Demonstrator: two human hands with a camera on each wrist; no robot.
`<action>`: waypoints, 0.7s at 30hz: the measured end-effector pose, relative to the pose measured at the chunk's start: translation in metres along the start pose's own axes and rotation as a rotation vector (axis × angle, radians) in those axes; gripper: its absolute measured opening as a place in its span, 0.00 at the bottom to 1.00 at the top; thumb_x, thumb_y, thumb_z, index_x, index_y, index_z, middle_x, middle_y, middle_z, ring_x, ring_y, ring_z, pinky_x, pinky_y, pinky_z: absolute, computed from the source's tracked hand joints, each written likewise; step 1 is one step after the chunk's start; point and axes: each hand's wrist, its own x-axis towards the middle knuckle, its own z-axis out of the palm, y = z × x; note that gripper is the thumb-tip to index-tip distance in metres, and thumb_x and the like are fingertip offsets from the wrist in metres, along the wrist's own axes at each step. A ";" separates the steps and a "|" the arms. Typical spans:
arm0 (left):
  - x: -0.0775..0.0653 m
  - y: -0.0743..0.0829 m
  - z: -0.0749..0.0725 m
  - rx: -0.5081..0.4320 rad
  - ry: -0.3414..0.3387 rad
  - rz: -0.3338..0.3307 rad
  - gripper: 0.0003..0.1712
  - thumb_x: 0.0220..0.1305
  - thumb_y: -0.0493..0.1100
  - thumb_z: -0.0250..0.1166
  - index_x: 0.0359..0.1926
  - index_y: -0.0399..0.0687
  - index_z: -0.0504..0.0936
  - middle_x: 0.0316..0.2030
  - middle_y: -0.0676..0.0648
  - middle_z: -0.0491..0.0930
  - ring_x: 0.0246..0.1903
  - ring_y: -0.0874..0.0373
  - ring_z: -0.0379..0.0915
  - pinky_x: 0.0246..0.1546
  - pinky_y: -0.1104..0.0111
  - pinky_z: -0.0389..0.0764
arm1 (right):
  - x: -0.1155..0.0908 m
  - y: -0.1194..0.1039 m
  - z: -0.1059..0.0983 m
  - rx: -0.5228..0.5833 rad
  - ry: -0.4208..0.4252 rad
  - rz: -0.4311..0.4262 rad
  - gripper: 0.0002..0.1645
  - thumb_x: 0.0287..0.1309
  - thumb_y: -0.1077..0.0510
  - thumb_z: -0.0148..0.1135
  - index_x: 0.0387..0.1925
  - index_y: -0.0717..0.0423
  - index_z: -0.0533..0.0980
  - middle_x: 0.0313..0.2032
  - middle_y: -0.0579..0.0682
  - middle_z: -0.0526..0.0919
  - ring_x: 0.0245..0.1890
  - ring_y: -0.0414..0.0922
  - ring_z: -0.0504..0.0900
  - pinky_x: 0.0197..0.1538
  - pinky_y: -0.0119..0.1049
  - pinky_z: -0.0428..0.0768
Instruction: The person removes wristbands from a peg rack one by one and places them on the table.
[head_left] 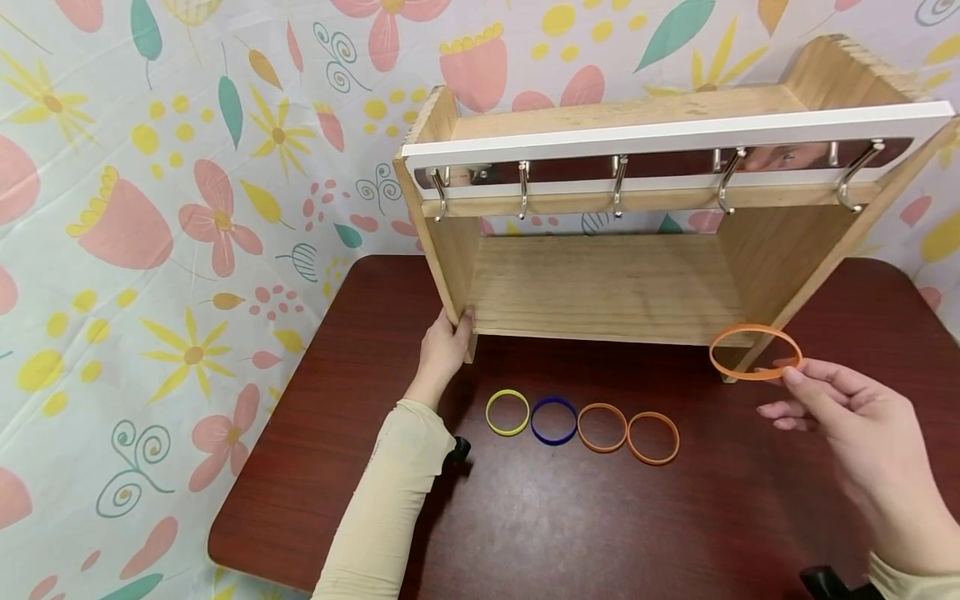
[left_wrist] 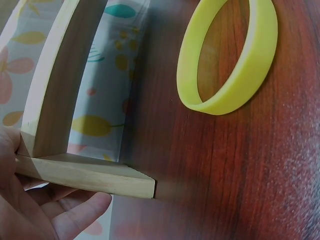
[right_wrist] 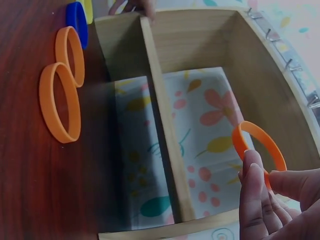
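Note:
An orange silicone wristband (head_left: pixel 738 375) is pinched between the thumb and fingers of my right hand (head_left: pixel 855 425), held up in front of the shelf's right side. My left hand (head_left: pixel 442 354) grips the lower left side of a wooden shelf (head_left: pixel 607 283), thumb in front; the left wrist view shows fingers (left_wrist: pixel 82 215) around the side board. On the table lie a yellow wristband (head_left: pixel 507 412), a blue wristband (head_left: pixel 553 421) and two more orange wristbands (head_left: pixel 602 427), side by side in a row. Several metal hooks (head_left: pixel 618 187) line the white rail (head_left: pixel 675 133) across the shelf's upper front.
The shelf stands at the back of a dark red-brown table (head_left: pixel 315 467) with rounded corners. A flower-patterned cloth (head_left: pixel 187 208) hangs behind and to the left. A mirror-like strip (head_left: pixel 570 169) behind the hooks shows reflections.

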 end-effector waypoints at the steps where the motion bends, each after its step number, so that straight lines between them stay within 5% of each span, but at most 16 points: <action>1: 0.000 0.000 0.000 -0.001 0.000 0.001 0.23 0.73 0.59 0.50 0.55 0.48 0.76 0.44 0.41 0.82 0.43 0.46 0.79 0.44 0.54 0.79 | -0.001 0.001 0.000 -0.004 -0.003 0.002 0.13 0.64 0.79 0.49 0.42 0.70 0.78 0.38 0.54 0.87 0.24 0.49 0.87 0.27 0.36 0.82; 21: 0.001 -0.002 0.001 0.005 0.013 0.011 0.23 0.73 0.59 0.50 0.53 0.47 0.77 0.43 0.42 0.83 0.42 0.47 0.80 0.44 0.54 0.79 | -0.012 0.016 -0.015 -0.144 -0.013 0.129 0.14 0.66 0.75 0.52 0.44 0.62 0.81 0.38 0.48 0.88 0.25 0.46 0.87 0.28 0.33 0.82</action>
